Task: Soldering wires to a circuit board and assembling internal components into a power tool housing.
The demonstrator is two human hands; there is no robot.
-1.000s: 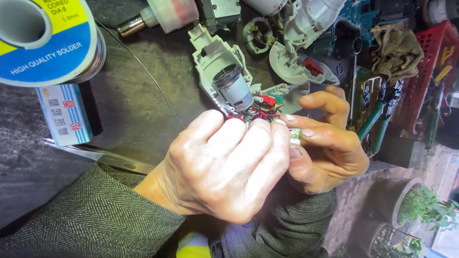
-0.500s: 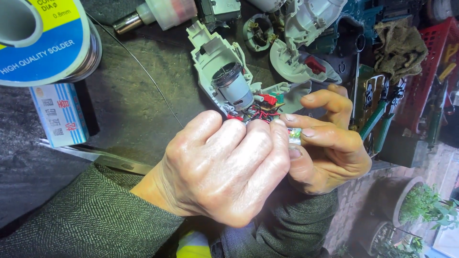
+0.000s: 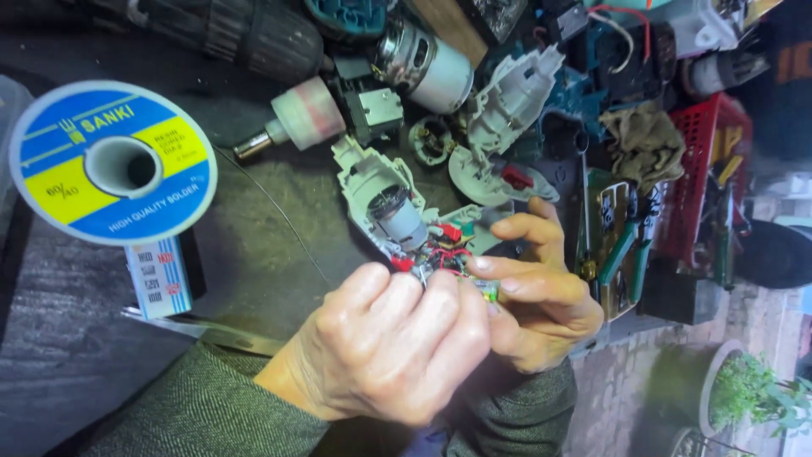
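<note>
Both of my hands are bunched over one small spot: the tangle of thin red wires point(image 3: 447, 254) at the near end of the opened pale grey-green plastic tool housing point(image 3: 365, 178). My left hand point(image 3: 393, 343) is curled into a loose fist, knuckles up, its fingertips pressed together down at the wires; whatever they pinch is hidden under the fingers, so I cannot tell exactly what that grip holds. My right hand point(image 3: 537, 292) lies just beyond it, touching it, with forefinger and thumb closed in a pinch on a small pale part point(image 3: 489, 292) with a greenish tint, the other fingers arched above.

As for progress, I judge the work to be in the middle. The housing lies split open on the dark worktop point(image 3: 93, 355), its grey cylindrical motor point(image 3: 396, 216) bared and seated in the shell, and the wiring is exposed and being handled. The white matching half-shell point(image 3: 507, 110) lies apart on the far side, so closing up is not yet done.

Further out, a thin strand of solder wire point(image 3: 279, 211) trails across the worktop toward the big spool of solder with a blue and yellow label point(image 3: 112, 161) at the left. On the far side lie a second silver motor point(image 3: 427, 68) and other loose tool parts, and to the right green-handled pliers point(image 3: 626, 254) beside a red plastic basket point(image 3: 706, 169).
</note>
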